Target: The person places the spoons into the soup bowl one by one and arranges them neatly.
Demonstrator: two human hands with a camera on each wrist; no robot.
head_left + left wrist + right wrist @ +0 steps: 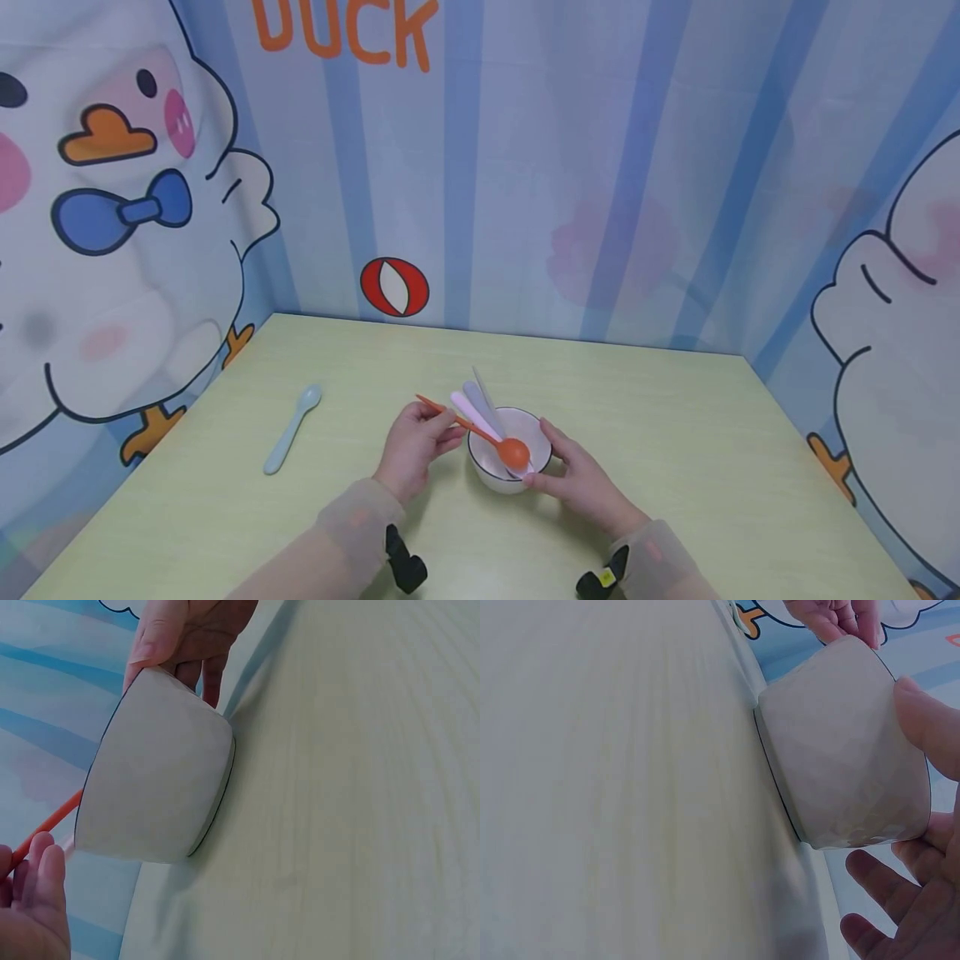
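My left hand (416,448) pinches the handle of an orange spoon (513,454), whose round head hangs over a white bowl (495,481) with a dark rim. On the bowl's right side, my right hand (588,483) grips the rim between thumb and fingers. Leaning in the bowl are a pink handle (469,412), a lilac handle (483,406) and a thin pale one (477,377); their lower ends are partly hidden by the orange spoon. In the right wrist view the bowl's outer wall (840,750) shows, with the right thumb (926,724) at its rim.
To the left, a light blue spoon (291,431) lies by itself on the pale wooden table (660,417). A printed cloth backdrop (517,167) with duck figures rises along the table's back and sides.
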